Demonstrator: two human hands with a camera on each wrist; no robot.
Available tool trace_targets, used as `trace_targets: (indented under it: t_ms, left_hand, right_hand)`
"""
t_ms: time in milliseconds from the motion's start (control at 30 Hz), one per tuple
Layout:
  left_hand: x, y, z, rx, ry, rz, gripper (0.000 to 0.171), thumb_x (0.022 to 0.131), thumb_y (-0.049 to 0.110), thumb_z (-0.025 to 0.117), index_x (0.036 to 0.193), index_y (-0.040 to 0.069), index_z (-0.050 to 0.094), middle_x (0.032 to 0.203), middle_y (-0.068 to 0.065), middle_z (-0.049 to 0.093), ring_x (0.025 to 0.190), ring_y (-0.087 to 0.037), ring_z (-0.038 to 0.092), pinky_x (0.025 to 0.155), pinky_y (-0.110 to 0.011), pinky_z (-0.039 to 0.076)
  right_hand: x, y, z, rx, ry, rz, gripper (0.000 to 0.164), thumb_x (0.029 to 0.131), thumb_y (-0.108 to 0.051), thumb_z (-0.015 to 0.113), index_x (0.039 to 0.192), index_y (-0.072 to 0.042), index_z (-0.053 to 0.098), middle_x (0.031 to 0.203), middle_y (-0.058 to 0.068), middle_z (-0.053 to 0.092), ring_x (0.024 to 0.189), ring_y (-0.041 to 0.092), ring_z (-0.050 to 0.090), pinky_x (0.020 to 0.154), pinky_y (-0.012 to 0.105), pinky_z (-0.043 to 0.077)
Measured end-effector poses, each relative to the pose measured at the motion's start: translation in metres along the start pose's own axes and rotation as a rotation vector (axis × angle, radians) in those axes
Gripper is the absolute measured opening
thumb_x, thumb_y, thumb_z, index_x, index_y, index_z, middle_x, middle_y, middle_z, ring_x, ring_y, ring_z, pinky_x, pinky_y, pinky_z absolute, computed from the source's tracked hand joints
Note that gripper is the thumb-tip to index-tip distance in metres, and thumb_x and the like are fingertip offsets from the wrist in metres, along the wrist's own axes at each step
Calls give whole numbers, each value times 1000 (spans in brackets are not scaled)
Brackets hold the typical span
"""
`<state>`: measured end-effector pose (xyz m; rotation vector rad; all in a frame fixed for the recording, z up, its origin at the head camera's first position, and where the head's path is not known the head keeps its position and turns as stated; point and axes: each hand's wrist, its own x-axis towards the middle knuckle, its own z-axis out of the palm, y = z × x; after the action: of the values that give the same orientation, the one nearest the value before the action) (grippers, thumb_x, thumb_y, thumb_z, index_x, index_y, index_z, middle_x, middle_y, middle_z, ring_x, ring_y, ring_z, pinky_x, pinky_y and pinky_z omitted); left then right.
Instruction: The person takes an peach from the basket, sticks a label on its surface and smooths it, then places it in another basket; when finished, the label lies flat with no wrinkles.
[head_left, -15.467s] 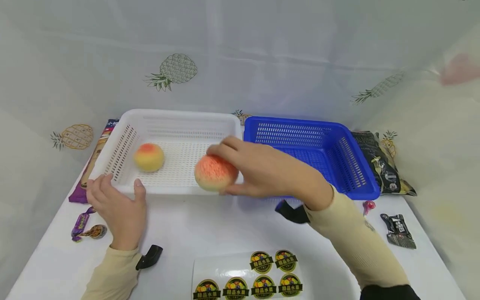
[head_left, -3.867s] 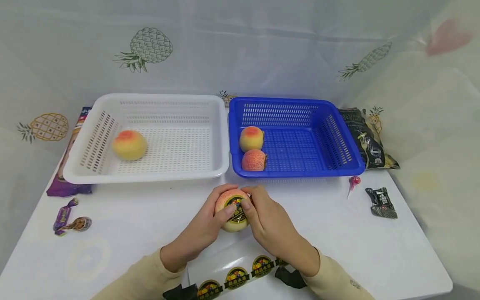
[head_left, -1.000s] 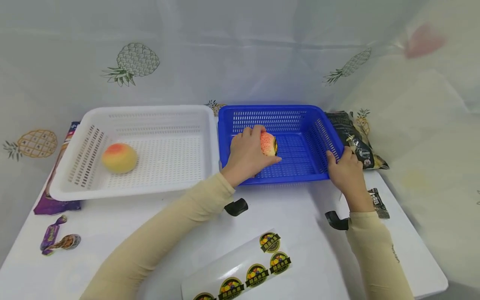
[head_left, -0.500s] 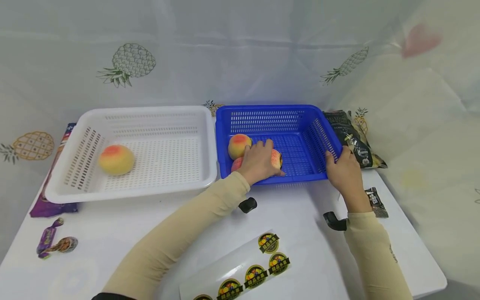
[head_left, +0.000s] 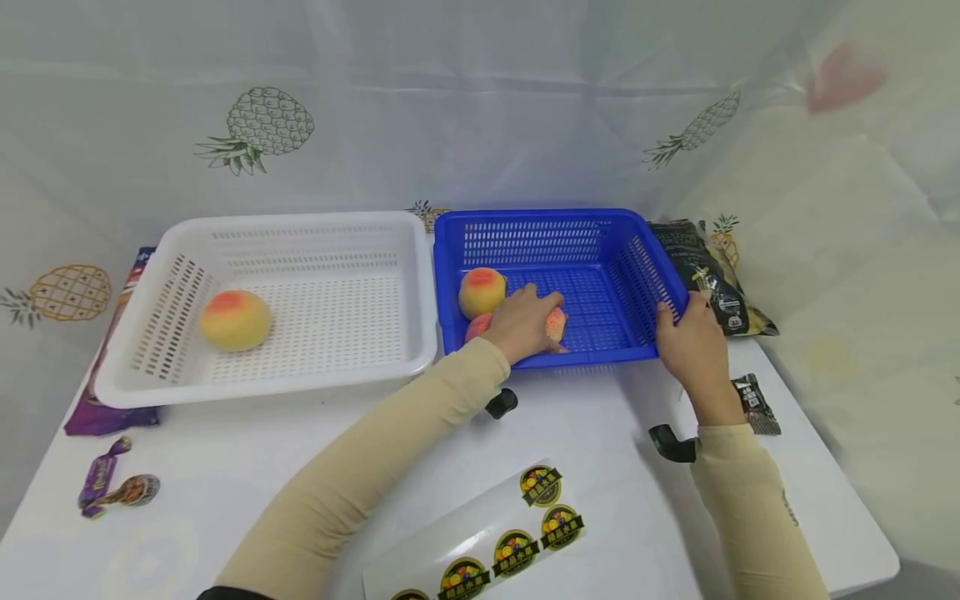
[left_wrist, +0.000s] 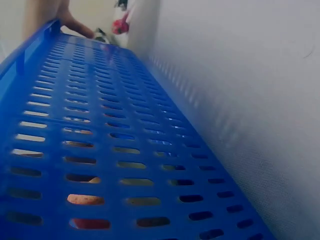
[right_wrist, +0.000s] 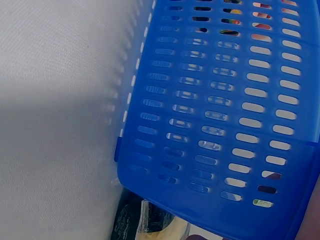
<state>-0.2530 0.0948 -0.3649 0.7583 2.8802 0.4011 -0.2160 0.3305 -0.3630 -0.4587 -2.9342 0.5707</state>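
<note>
In the head view my left hand reaches into the blue basket, its fingers and thumb around a reddish peach that is mostly covered. Beside it in the basket lie a yellow peach with a red top and a pinkish peach, partly hidden by the hand. My right hand grips the basket's right rim near the front corner, thumb on the inner side. Both wrist views look mostly at the basket's slotted wall; bits of the peaches show through the slots.
A white basket at the left holds one yellow peach. A sheet of round fruit stickers lies in front. Candies and a purple packet sit at left; a black snack bag and a black wrapper at right.
Since the oldest frame, several peaches have come into the blue basket. Over the last second my left hand lowered the reddish peach to the basket floor; my right hand stays on the rim.
</note>
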Motion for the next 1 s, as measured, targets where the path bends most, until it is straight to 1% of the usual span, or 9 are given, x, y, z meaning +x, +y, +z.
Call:
trace_targets:
  t_ms: [67, 100, 200, 333, 467, 667, 800, 900, 1000]
  left_hand:
    - [-1, -1, -1, -11, -10, 9, 75, 66, 60, 65, 129, 26, 42, 119, -7, 48, 109, -21, 46, 87, -38, 44]
    - [-2, -1, -3, -20, -21, 13, 74, 67, 60, 64, 129, 25, 42, 121, -7, 48, 111, -22, 45, 89, -39, 43]
    - [-5, -2, -10, -34, -70, 35, 69, 72, 56, 62, 129, 22, 43, 122, -7, 48, 111, -22, 46, 90, -38, 42]
    - [-12, -3, -23, -70, -151, 52, 54, 78, 38, 64, 125, 20, 45, 115, -6, 49, 102, -19, 47, 86, -34, 42]
    - [-16, -4, -29, -96, -186, 46, 45, 80, 27, 64, 121, 21, 46, 109, -3, 49, 97, -16, 45, 85, -31, 42]
    - [-17, -5, -27, -82, -178, 50, 48, 79, 31, 65, 122, 22, 45, 110, -2, 50, 97, -15, 46, 85, -31, 42]
    - [-20, -7, -30, -112, -153, 67, 51, 79, 35, 64, 124, 22, 44, 114, -2, 49, 102, -16, 46, 89, -33, 39]
    - [-32, -13, -41, -190, -104, 82, 48, 81, 36, 62, 124, 22, 45, 117, -1, 49, 104, -14, 46, 91, -33, 39]
    - [-60, -21, -60, -305, -17, 86, 41, 84, 39, 57, 120, 22, 48, 116, 3, 51, 104, -11, 47, 90, -31, 40]
  right_hand:
    - [0, 0, 0, 2, 1, 0, 65, 93, -41, 27, 135, 8, 18, 118, 37, 39, 104, 52, 41, 83, 60, 32]
    - [0, -1, 0, 4, 2, -2, 65, 93, -41, 27, 135, 8, 19, 118, 37, 40, 104, 52, 41, 82, 60, 32]
    - [0, 0, 0, 10, 7, -6, 64, 93, -40, 28, 135, 8, 20, 117, 37, 40, 103, 51, 41, 82, 60, 32]
    - [1, 1, 1, 14, 18, -10, 63, 93, -40, 28, 134, 7, 21, 116, 36, 42, 103, 51, 42, 81, 59, 32]
    - [1, 1, 1, 17, 27, -13, 63, 93, -40, 29, 134, 7, 21, 115, 36, 42, 101, 51, 43, 81, 60, 32]
    - [1, 1, 2, 18, 30, -8, 63, 93, -40, 28, 134, 7, 22, 115, 36, 43, 100, 51, 43, 80, 60, 33]
    - [1, 2, 3, 17, 28, -3, 64, 93, -41, 28, 135, 7, 21, 116, 36, 42, 101, 51, 43, 81, 60, 33]
    - [0, 4, 3, 20, 28, -5, 65, 93, -41, 28, 135, 8, 20, 117, 36, 42, 101, 51, 43, 81, 60, 33]
    - [-2, 4, 1, 28, 31, -6, 64, 93, -40, 28, 135, 8, 20, 117, 37, 41, 102, 52, 42, 81, 60, 32]
